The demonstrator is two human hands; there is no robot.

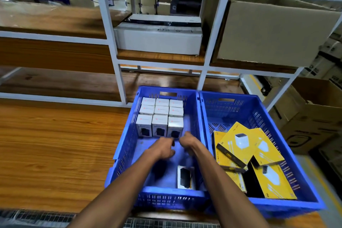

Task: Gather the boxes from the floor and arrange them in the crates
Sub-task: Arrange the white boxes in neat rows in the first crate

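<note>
Both hands, left point(163, 147) and right point(187, 141), are being held with curled, empty grips inside the left blue plastic crate point(129, 135), just before the white cardboard boxes point(160, 116); yellow flat boxes point(248, 152) are lying in the right-side crate point(303, 163).

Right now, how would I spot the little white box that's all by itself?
Find the two blue crates side by side and take the left crate, not the one with yellow boxes. White boxes stand in neat rows at its far end. The lone white box lies flat at the near end, apart from them, black picture facing up.
</note>
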